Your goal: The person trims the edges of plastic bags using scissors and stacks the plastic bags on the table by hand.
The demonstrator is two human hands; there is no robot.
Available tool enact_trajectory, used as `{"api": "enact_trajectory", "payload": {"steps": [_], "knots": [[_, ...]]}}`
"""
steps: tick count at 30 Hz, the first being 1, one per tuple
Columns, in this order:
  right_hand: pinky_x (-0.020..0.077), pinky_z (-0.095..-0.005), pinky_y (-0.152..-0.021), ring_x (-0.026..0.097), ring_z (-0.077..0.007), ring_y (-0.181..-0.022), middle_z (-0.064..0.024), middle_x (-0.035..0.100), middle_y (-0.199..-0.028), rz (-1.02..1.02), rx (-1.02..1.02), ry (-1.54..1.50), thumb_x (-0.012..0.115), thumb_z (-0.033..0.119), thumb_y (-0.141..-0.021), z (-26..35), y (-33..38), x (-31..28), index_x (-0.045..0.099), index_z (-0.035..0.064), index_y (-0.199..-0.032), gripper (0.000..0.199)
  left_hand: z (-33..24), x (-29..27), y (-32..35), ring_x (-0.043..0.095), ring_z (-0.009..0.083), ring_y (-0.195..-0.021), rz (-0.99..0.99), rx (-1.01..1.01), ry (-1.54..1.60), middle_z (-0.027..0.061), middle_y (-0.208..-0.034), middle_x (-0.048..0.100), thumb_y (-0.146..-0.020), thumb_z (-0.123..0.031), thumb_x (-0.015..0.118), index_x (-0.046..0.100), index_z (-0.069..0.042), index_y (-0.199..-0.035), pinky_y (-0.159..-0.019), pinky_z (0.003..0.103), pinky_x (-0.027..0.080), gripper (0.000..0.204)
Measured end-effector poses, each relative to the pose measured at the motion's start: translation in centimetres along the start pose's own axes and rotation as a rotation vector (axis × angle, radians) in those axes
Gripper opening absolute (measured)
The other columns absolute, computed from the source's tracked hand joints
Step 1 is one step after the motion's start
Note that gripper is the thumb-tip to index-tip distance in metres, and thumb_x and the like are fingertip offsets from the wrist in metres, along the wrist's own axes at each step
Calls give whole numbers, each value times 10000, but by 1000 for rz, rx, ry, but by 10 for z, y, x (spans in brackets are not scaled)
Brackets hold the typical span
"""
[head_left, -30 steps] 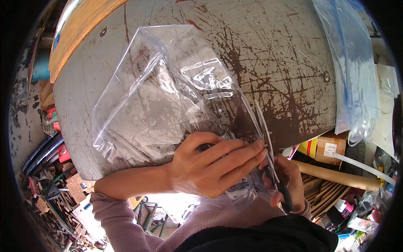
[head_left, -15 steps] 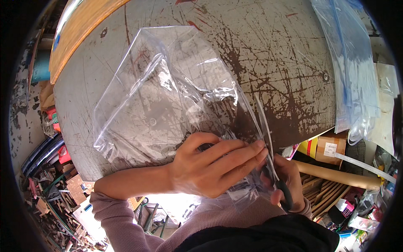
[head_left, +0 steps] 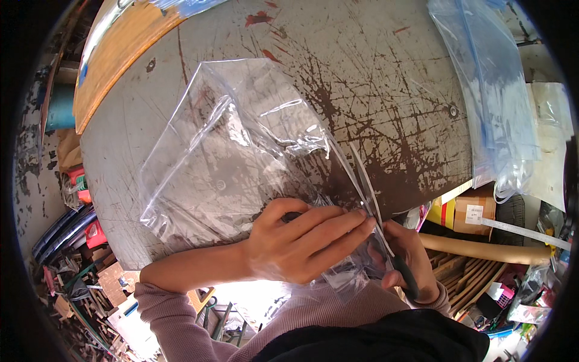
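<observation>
The left hand (head_left: 301, 244) lies flat, fingers stretched out, pinning the near edge of a clear plastic bag (head_left: 235, 151) to the scratched grey counter (head_left: 386, 78). The right hand (head_left: 407, 262) is clenched around the dark handles of scissors (head_left: 368, 181), whose blades point away across the bag's right edge. Compared with a second ago, both hands sit in the same spot; the bag's crumpled upper folds have settled slightly. A blue-tinted bag (head_left: 494, 90) lies at the counter's right.
</observation>
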State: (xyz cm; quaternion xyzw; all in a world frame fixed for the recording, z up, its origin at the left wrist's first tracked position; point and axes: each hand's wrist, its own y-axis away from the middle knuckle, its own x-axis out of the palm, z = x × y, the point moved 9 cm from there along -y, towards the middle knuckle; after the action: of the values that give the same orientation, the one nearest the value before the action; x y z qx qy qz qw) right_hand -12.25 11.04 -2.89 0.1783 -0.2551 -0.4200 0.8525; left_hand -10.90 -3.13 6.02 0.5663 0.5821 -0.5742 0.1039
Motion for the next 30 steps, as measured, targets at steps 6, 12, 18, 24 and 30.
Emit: {"api": "enact_trajectory", "payload": {"steps": [6,12,18,24,30], "knots": [[427,-244,-694,523,-98,-816,-72,558,-887,22,-47,94,863,402,-574,4,-2,-3,458,-67,-1150,846,0,-1,1,606,35,-732,2,2,5,-42,-950,663,-760,-187,644,702,-173,-949,-647,222,303,198],[436,-250,-696,526,-103,-797,-72,557,-858,62,-5,144,862,385,-581,3,-2,-2,448,-82,-1156,848,4,0,0,634,86,-793,-27,-36,45,18,-950,672,-730,-146,636,698,-127,-940,-673,225,339,219],[430,-269,-807,524,-125,-921,-83,522,-994,47,102,50,848,373,-607,-1,0,3,443,-83,-1165,827,1,1,5,647,93,-852,8,19,63,60,-1025,672,-726,-125,611,680,-81,-941,-660,217,351,231],[418,-271,-807,503,-124,-941,-97,502,-1042,42,125,2,842,437,-593,2,0,8,454,-91,-1149,860,-3,1,6,646,85,-861,-3,39,51,57,-1045,670,-747,-157,602,675,-111,-885,-639,207,337,163],[414,-243,-720,500,-96,-845,-66,539,-957,-43,44,11,851,456,-566,-5,4,-2,486,-74,-1111,843,0,0,5,645,80,-855,4,5,58,51,-1049,669,-773,-173,589,678,-126,-892,-622,205,327,156]]}}
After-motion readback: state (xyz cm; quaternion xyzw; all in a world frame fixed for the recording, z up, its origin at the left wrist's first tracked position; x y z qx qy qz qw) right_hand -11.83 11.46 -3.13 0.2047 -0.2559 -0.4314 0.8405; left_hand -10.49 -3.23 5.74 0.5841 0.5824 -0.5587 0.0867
